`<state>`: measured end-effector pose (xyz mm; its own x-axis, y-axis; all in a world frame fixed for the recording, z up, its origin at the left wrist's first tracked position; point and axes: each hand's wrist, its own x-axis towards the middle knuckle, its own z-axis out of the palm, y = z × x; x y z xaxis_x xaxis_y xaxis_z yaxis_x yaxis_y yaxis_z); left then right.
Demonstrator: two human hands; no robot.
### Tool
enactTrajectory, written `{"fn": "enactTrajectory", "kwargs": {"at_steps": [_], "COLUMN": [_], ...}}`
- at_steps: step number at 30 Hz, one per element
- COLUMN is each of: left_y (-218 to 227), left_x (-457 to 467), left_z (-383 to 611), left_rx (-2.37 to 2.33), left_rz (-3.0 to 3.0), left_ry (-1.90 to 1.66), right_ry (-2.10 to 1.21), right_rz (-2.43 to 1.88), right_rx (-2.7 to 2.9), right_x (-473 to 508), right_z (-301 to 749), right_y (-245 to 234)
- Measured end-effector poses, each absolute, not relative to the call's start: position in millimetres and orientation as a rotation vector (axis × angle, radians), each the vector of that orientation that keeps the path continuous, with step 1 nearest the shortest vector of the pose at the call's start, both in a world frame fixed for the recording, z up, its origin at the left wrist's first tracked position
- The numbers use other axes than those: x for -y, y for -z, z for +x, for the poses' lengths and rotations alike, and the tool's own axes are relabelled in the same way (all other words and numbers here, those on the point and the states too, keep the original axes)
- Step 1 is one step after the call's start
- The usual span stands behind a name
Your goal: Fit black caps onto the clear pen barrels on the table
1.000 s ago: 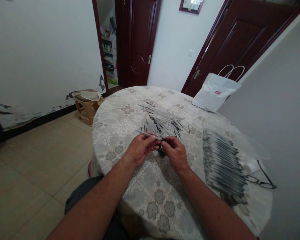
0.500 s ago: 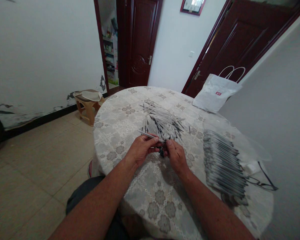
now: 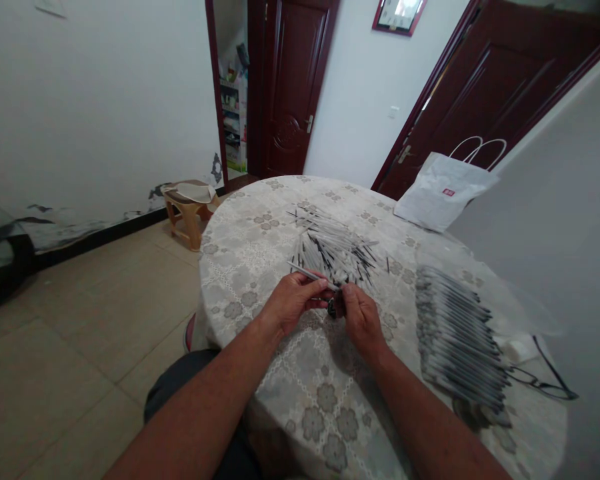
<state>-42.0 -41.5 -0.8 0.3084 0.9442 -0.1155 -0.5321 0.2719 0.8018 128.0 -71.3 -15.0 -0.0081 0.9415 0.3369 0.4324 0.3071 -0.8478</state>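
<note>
A slim grey pen-like stick (image 3: 306, 270) is pinched between the thumb and fingers of my left hand (image 3: 300, 298), its pointed end sticking out to the upper left. At its other end, the fingertips of my right hand (image 3: 361, 313) are closed, meeting my left fingers. Just what they grip there is partly hidden. A small dark thing (image 3: 331, 308) shows below and between both hands, too blurred to name. Right beyond my fingers lies a loose pile of white and dark thin sticks (image 3: 330, 243) on the patterned tablecloth (image 3: 240, 253).
To the right, many similar grey sticks are laid in a neat row (image 3: 460, 333). Beside them lie eyeglasses (image 3: 543, 383) and clear plastic film (image 3: 525, 300). A white paper bag (image 3: 433, 193) stands at the back right. Left of the table is a small stool (image 3: 190, 210).
The whole view has shifted slightly, so everything sits a little further right. Both hands keep their hold on the stick with hardly any visible change.
</note>
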Motion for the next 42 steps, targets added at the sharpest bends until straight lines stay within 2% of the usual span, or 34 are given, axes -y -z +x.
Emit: {"fn": "enactTrajectory", "kwargs": {"at_steps": [7, 14, 23, 29, 37, 42], "left_y": [4.9, 4.1, 4.8, 4.0, 4.2, 3.4], "left_x": [41.5, 41.1, 41.5, 41.3, 41.8, 41.9], "left_z": [-42.6, -41.6, -41.8, -41.0, -41.8, -41.3], "left_rx": [-0.663, -0.683, -0.675, -0.68, -0.68, -0.692], "left_rz": [0.752, 0.755, 0.761, 0.763, 0.762, 0.771], "left_ry": [-1.107, -1.096, -1.098, -1.093, -1.103, -1.095], "right_ry": [-0.53, -0.639, -0.588, -0.675, -0.559, -0.644], "right_rz": [-1.307, -1.294, -1.31, -1.276, -1.295, -1.292], "right_rx": [1.643, 1.626, 1.651, 1.62, 1.654, 1.648], "right_x": [73.6, 72.0, 74.0, 72.3, 74.6, 71.7], "right_z": [127.8, 127.7, 127.7, 127.0, 128.3, 127.5], "right_y": [14.1, 17.4, 14.9, 15.8, 14.0, 18.0]}}
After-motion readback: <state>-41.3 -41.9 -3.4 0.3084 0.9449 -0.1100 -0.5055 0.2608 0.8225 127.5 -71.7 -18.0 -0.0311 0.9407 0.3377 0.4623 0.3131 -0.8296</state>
